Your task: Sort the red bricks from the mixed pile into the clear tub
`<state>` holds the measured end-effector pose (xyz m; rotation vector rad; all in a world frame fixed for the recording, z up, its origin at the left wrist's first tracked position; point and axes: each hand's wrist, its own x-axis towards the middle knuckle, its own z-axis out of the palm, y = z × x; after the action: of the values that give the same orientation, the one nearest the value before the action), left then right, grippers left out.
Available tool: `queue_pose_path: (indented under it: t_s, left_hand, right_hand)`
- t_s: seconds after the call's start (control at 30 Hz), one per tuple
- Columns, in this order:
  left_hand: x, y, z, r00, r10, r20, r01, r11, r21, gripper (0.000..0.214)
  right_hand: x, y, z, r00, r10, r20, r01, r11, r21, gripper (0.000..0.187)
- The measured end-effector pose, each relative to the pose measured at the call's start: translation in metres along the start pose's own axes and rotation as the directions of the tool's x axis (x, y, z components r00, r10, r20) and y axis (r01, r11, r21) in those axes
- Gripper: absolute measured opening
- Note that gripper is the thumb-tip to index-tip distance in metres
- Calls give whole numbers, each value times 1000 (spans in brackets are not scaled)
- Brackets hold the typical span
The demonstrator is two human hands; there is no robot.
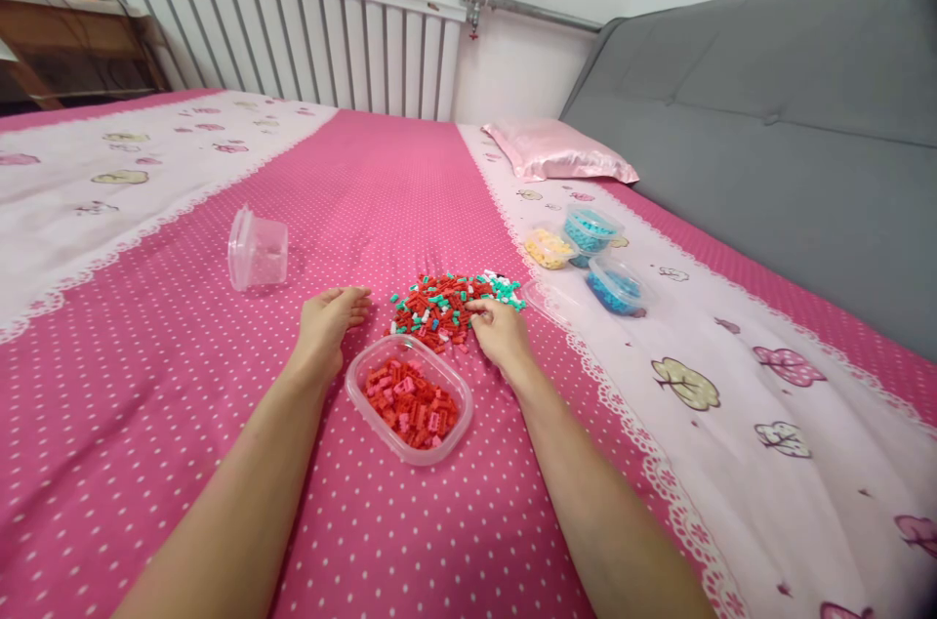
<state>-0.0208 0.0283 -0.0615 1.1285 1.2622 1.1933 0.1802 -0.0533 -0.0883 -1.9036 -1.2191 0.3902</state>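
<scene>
A loose pile of small building bricks (pixel 433 305) lies on the bed, mostly red with green and white ones mixed in. At the pile's right side, my right hand (pixel 499 331) has its fingertips drawn together among the bricks; what they hold is too small to make out. To the left of the pile, my left hand (pixel 331 321) rests with fingers stretched out and nothing in it. Between my forearms stands a clear plastic container (pixel 354 396) with red and some pink bricks (pixel 414 406) inside, close in front of the pile.
An upright clear container (pixel 260 251) stands at left. To the right are tubs of yellow pieces (pixel 549 249), turquoise pieces (pixel 590 228) and blue pieces (pixel 613 291). A clear lid (pixel 552 303) lies near them. Farther back are a pink pillow (pixel 560 150) and the grey headboard (pixel 761 121).
</scene>
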Motion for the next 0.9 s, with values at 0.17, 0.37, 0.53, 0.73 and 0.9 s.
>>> queue_pose_path:
  t_s: [0.17, 0.37, 0.53, 0.73, 0.9]
  left_hand:
    - [-1, 1, 0, 1000, -29, 0, 29, 999, -34, 23]
    - [-1, 2, 1, 999, -40, -5, 40, 998, -43, 22]
    - [-1, 2, 0, 999, -40, -8, 40, 998, -45, 21]
    - [-1, 2, 0, 999, -41, -4, 41, 998, -51, 22]
    - [-2, 2, 0, 999, -39, -2, 39, 998, -56, 22]
  right_hand:
    - [-3, -3, -2, 999, -46, 14, 47, 985, -167, 30]
    - [-4, -1, -1, 999, -36, 5, 36, 980, -197, 18]
    - [-2, 0, 1, 1000, -14, -3, 13, 990, -140, 11]
    - [1, 3, 4, 998, 68, -11, -67, 995, 71, 13]
    - [0, -3, 3, 985, 163, -54, -124, 893, 434, 18]
